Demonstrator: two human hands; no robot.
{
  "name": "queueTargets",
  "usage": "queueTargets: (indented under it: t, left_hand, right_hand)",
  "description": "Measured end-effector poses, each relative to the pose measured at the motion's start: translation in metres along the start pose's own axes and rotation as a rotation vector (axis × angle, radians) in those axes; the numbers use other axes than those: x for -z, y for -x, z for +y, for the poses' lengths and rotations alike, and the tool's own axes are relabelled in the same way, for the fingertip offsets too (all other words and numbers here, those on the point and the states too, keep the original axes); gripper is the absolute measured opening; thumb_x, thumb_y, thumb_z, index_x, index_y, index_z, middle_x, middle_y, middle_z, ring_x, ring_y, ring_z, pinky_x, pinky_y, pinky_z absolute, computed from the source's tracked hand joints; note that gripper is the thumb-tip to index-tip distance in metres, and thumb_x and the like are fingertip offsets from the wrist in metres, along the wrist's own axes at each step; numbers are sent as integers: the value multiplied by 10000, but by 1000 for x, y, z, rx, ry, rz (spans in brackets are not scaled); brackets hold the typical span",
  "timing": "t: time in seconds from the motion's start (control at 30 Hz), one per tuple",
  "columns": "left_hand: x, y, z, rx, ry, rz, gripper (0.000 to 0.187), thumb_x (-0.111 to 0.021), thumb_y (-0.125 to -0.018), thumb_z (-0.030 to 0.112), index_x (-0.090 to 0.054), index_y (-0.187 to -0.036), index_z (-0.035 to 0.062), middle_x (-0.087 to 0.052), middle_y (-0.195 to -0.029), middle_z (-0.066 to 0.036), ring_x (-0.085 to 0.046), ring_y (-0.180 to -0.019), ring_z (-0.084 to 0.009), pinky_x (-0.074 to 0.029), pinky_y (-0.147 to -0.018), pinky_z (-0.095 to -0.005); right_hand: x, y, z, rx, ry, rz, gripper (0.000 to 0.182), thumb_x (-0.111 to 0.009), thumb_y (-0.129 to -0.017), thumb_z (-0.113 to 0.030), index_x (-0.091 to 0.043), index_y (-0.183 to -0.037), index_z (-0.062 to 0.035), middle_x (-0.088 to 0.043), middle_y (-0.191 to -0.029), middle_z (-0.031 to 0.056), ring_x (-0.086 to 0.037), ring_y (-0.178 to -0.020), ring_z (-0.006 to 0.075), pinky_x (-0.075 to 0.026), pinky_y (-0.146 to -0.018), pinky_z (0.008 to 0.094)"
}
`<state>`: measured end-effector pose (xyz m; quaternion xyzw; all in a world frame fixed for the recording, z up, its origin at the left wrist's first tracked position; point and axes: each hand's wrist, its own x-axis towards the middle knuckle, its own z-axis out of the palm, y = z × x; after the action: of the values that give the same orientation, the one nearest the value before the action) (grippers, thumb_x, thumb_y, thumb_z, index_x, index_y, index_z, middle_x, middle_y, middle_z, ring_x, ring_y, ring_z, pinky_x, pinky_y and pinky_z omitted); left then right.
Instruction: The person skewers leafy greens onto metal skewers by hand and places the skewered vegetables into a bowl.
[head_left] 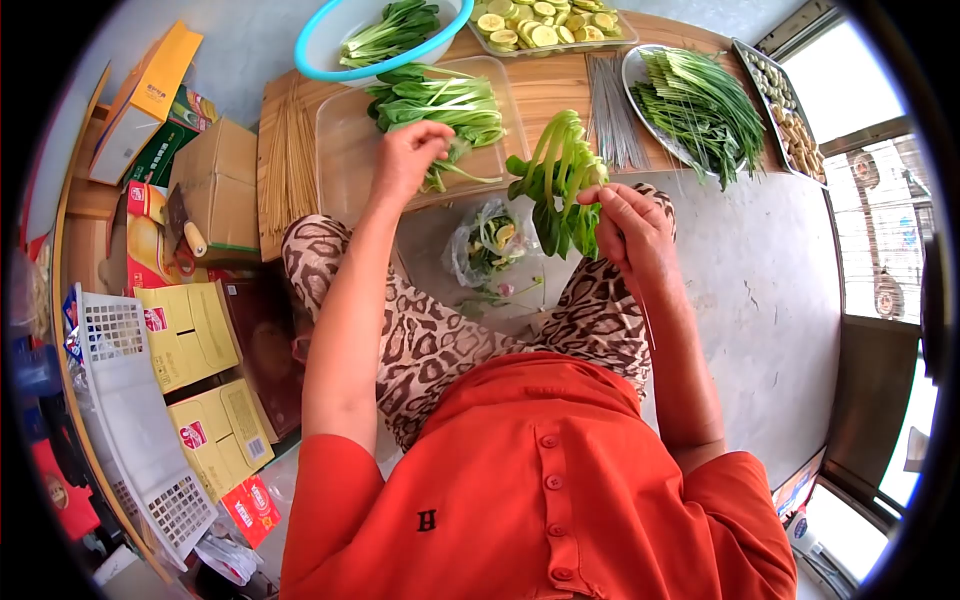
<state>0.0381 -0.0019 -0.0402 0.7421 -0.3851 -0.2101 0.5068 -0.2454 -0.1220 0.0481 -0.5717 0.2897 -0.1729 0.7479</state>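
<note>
- Apparently pinches leafy bunch (548, 190) by pale stems (588, 172) in right hand (632, 222), near table (558, 80) edge, perhaps to avoid crushing leaves (565, 235).
- Holds left hand (408, 155) over greens pile (445, 105) in clear tray (345, 150), likely placed for easy reach; cannot tell whether gripping anything.

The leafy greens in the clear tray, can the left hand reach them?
Probably yes: the left hand is close by the leafy greens, and nothing seems to block its way into the clear tray.
</note>
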Motion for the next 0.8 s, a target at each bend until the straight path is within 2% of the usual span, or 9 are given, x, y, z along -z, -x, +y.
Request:
queueTargets:
  t: [0.03,0.07,0.17,0.23,0.3,0.4,0.53,0.7,0.8]
  left_hand:
    - [3,-1,4,10,344,76,131,-603,-866,34,-689,-964,17,-662,-834,-8,-600,-696,-84,-482,-657,-235]
    - [7,-1,8,-10,386,132,130,-588,-897,47,-676,-977,-5,-653,-905,-6,-593,-749,-84,-478,-688,-219]
    - [15,-4,9,-237,70,361,122,-635,-855,64,-694,-955,26,-643,-912,-24,-583,-780,-79,-483,-692,-244]
    - [17,-5,13,-263,83,367,155,-605,-881,60,-673,-1017,27,-611,-927,-13,-558,-792,-81,-473,-719,-242]
    - [15,-3,22,-160,513,301,206,-578,-900,63,-640,-1093,30,-591,-897,-13,-538,-734,-92,-461,-683,-246]
    - [14,2,35,-159,751,258,233,-574,-916,89,-614,-1138,33,-589,-878,-3,-502,-694,-62,-417,-610,-215]
    - [24,13,51,-17,766,220,250,-560,-946,155,-601,-1148,12,-583,-855,10,-412,-599,-30,-288,-497,-170]
    - [27,16,47,19,732,231,232,-592,-930,173,-629,-1099,20,-584,-792,19,-429,-593,-30,-293,-495,-165]
    - [26,16,45,-52,715,236,233,-599,-925,168,-627,-1099,17,-587,-799,16,-428,-593,-27,-295,-503,-160]
  right_hand:
    - [-2,0,-1,1,1,0,256,-460,-976,-196,-631,-979,-6,-368,-482,-55,-266,-404,32,-202,-396,195]
    - [-5,1,-1,-13,-2,-21,258,-460,-977,-201,-631,-980,-7,-367,-482,-57,-266,-403,32,-203,-398,194]
    - [-16,-1,0,-29,-8,-60,259,-465,-978,-207,-637,-966,-15,-369,-483,-65,-266,-404,27,-207,-406,194]
    - [-25,-2,0,-43,9,-108,256,-450,-988,-205,-614,-979,-8,-356,-488,-61,-264,-409,30,-208,-405,191]
    - [-32,-3,0,-49,15,-129,259,-452,-988,-206,-617,-978,-7,-365,-491,-64,-272,-410,27,-211,-404,188]
    - [-46,-6,-2,-25,45,-185,260,-457,-988,-203,-626,-966,-6,-373,-487,-70,-279,-402,19,-211,-398,186]
    - [-63,-8,-8,-44,58,-225,261,-459,-988,-203,-628,-963,-5,-365,-483,-74,-275,-402,16,-209,-397,187]
    - [-75,-10,-14,-55,85,-266,251,-470,-980,-194,-648,-963,-18,-385,-510,-72,-331,-446,24,-248,-439,194]
    - [-80,-11,-13,-29,101,-251,263,-460,-987,-202,-626,-958,1,-358,-491,-76,-272,-411,21,-205,-402,193]
